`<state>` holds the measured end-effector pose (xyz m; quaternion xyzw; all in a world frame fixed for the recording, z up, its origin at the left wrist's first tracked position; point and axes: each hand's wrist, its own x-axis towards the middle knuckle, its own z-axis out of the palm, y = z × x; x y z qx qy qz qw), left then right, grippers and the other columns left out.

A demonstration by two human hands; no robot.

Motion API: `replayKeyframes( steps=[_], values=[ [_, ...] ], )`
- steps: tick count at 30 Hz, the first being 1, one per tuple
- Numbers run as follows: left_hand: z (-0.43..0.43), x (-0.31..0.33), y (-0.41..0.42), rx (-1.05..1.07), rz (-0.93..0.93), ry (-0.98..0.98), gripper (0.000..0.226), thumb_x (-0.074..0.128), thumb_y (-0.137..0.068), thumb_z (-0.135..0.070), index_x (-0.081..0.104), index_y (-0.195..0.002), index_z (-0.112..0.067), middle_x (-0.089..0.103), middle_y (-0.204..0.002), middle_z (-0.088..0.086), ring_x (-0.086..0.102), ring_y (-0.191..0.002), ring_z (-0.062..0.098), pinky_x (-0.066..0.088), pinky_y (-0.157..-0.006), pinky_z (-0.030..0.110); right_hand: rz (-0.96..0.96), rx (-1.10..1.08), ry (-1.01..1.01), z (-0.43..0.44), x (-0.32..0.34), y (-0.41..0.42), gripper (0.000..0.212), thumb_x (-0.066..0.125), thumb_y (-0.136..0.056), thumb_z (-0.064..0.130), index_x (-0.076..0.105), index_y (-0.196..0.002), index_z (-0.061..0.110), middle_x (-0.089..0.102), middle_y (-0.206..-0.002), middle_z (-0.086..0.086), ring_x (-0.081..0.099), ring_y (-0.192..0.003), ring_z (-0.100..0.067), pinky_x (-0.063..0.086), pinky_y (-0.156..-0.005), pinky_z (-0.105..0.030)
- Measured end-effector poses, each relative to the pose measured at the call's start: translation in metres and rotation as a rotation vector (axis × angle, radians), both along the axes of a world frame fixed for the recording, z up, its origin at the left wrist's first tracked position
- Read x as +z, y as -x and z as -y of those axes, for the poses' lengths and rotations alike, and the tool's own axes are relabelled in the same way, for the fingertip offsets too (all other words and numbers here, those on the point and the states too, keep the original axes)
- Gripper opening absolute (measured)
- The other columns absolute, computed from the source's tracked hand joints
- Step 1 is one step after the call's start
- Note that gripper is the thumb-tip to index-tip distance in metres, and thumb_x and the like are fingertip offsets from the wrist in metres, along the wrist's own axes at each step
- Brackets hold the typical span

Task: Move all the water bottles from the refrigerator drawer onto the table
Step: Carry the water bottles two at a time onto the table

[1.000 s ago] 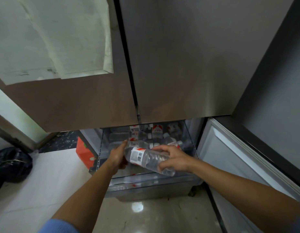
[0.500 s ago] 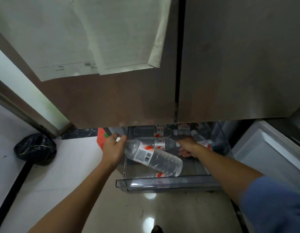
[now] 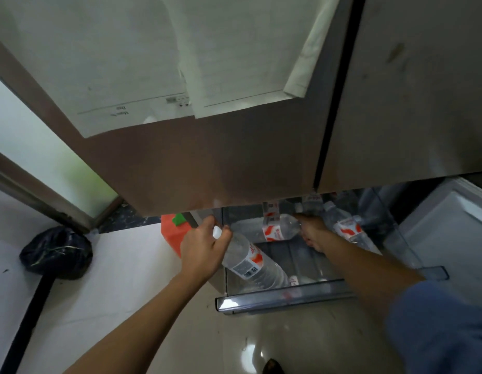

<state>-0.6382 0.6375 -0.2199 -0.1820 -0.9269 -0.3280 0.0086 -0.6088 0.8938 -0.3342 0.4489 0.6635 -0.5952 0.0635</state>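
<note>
The left hand (image 3: pixel 202 249) grips a bottle (image 3: pixel 252 264) by the neck, fingers wrapped just under the cap. The body slants down toward the front of the drawer (image 3: pixel 288 298), a hold that probably frees the other hand for a second pick. The right hand (image 3: pixel 312 233) reaches deeper, against the neck end of a second bottle (image 3: pixel 280 228) lying on its side; I cannot tell whether its fingers grip it. More bottles (image 3: pixel 347 233) lie beside it. The clear drawer is pulled out under shut fridge doors (image 3: pixel 234 171) hung with paper sheets (image 3: pixel 153 63). The floor (image 3: pixel 288 341) is glossy, with a black bag (image 3: pixel 56 252) at left. No tabletop shows.
</note>
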Motion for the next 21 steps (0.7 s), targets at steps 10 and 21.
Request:
replayKeyframes(
  steps=[10, 21],
  values=[
    [-0.012, 0.018, -0.013, -0.194, -0.245, 0.165, 0.046, 0.029, -0.084, -0.058, 0.046, -0.080, -0.015, 0.056, -0.058, 0.005, 0.057, -0.053, 0.026, 0.052, -0.053, 0.042, -0.172, 0.027, -0.537, 0.010, 0.063, -0.067, 0.028, 0.057, -0.089, 0.035, 0.068, -0.099, 0.011, 0.068, -0.101, -0.013, 0.062, -0.094, -0.032, 0.045, -0.074, -0.033],
    [0.017, 0.099, -0.100, 0.044, -0.461, 0.091, 0.029, 0.050, -0.093, -0.042, 0.047, -0.086, -0.015, 0.058, -0.064, 0.009, 0.055, -0.058, 0.029, 0.046, -0.052, 0.036, -0.283, 0.259, -1.168, 0.009, 0.187, -0.163, 0.033, 0.045, -0.094, 0.044, 0.055, -0.099, 0.013, 0.069, -0.099, -0.017, 0.062, -0.092, -0.036, 0.041, -0.072, -0.038]
  ],
)
